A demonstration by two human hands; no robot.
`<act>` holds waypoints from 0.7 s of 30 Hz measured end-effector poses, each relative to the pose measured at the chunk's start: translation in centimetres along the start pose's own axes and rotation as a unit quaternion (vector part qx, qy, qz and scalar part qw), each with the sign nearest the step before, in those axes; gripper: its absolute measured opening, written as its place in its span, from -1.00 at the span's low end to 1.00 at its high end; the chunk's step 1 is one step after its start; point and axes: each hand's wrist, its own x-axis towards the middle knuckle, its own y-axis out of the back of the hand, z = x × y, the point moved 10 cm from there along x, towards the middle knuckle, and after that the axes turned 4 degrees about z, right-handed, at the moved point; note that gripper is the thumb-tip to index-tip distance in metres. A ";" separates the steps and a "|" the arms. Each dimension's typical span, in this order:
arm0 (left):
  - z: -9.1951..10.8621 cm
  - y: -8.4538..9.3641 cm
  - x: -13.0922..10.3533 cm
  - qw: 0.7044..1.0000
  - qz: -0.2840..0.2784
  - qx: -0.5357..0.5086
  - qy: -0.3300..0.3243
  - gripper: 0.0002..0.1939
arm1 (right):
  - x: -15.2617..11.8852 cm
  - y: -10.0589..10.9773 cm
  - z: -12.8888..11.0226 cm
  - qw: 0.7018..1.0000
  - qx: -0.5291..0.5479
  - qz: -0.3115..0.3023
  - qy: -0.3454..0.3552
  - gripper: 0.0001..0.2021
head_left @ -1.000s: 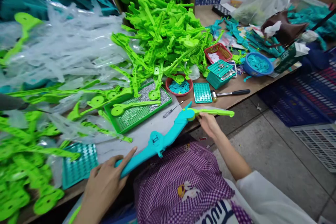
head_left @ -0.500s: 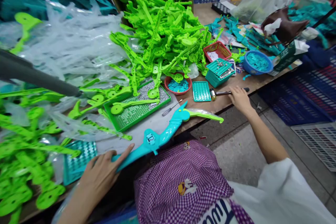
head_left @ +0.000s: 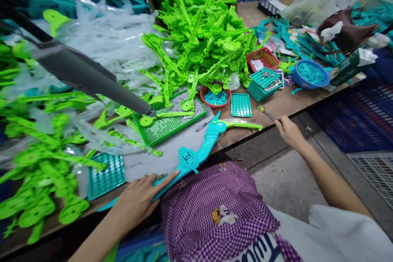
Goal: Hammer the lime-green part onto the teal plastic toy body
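From afar, I clasp a hammer (head_left: 270, 115) in my right fingers (head_left: 279, 123), right of the teal part (head_left: 188, 157) slanting rightward from my left fingers' (head_left: 169, 179) grip.

A workshop, judging by the heaped green parts (head_left: 205, 39) (and a hammer (head_left: 269, 115)).

Wearing a purple-and-white gingham apron (head_left: 219, 188) | dotted with cute white-and-yellow cartoon prints (head_left: 225, 216) | rocking a loose white sleeve (head_left: 344, 227) on the right | plus chunky navy lettering (head_left: 264, 249), kinda cut off
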 end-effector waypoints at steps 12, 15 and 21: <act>1.8 0.6 1.6 0.999 -0.025 -0.030 0.007 -0.24 | -4.3 -4.9 -10.5 0.995 0.037 -0.095 -0.024 -0.60; 1.8 0.7 1.1 0.999 -0.010 -0.054 0.001 -0.23 | -4.5 -4.2 -10.7 0.996 0.001 -0.093 -0.003 -0.58; 2.7 1.3 0.9 0.998 0.001 -0.067 -0.004 -0.24 | -4.8 -3.1 -11.1 0.997 0.028 -0.068 0.007 -0.56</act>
